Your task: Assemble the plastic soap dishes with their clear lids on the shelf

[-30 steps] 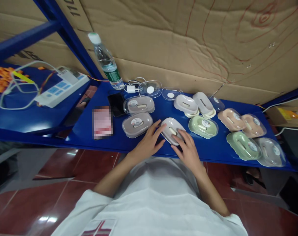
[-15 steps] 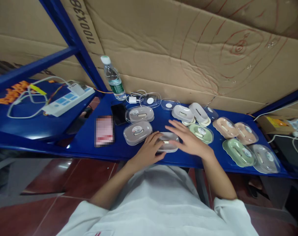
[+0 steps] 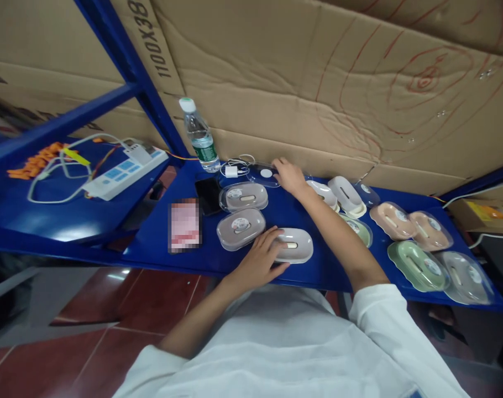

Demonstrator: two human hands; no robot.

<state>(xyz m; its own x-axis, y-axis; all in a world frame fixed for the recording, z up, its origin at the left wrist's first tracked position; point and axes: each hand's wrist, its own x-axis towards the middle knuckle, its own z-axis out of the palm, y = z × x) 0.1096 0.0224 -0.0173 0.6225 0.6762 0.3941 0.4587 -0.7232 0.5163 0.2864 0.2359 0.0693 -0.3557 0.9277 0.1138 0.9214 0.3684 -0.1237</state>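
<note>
My left hand (image 3: 262, 257) grips the left end of a pale grey soap dish (image 3: 298, 245) near the table's front edge, thumb on the near side and fingers on the far side. The dish has no clear cover, and a cream strip shows in its middle. At the back, my right hand (image 3: 292, 176) is closed around the right end of a clear plastic lid (image 3: 263, 174) with a white round label. A second clear lid (image 3: 308, 177) is mostly hidden behind that hand. Two covered grey soap dishes, one nearer (image 3: 240, 228) and one farther (image 3: 245, 197), lie left of the bare dish.
Uncovered dishes (image 3: 346, 194), a green dish (image 3: 361, 229) and several covered peach (image 3: 392, 220), green (image 3: 418, 265) and grey dishes lie on the right. A water bottle (image 3: 202, 141), charger (image 3: 231, 172), phone (image 3: 208, 194) and pixelated pink item (image 3: 185, 225) stand or lie left. Cardboard walls the back.
My right hand has moved from above the bare soap dish to the clear lid at the back. My left hand stays on the dish. The view has shifted slightly.
</note>
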